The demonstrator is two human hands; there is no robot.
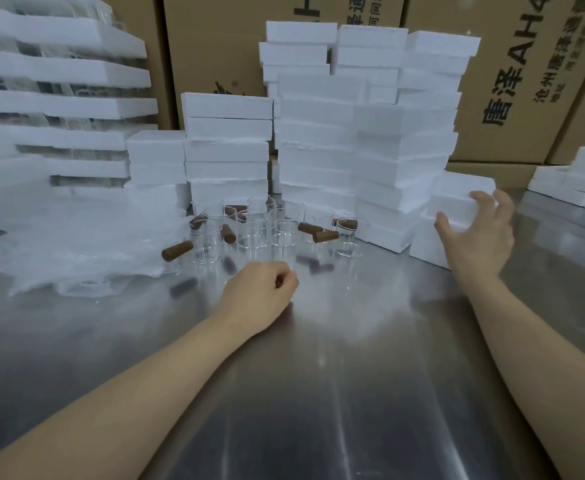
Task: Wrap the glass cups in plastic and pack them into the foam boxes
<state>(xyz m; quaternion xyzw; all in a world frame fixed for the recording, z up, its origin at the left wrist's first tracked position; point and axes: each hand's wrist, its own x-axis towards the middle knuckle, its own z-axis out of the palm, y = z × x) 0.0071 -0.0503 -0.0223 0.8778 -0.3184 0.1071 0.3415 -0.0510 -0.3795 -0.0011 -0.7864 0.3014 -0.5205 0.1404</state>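
Note:
Several clear glass cups [253, 233] with brown wooden handles stand grouped on the steel table [318, 393], in front of stacked white foam boxes [363, 140]. A heap of clear plastic wrap [83, 237] lies to their left. My left hand [260, 296] rests on the table just in front of the cups, fingers curled shut with nothing seen in them. My right hand [478, 233] is spread over the near edge of a foam box [457, 199] on top of a short stack at the right, fingers and thumb touching its sides.
Taller foam trays with glassware between them [59, 74] are piled at the back left. Brown cardboard cartons [533, 74] form the back wall. More foam boxes [578, 181] sit at the far right.

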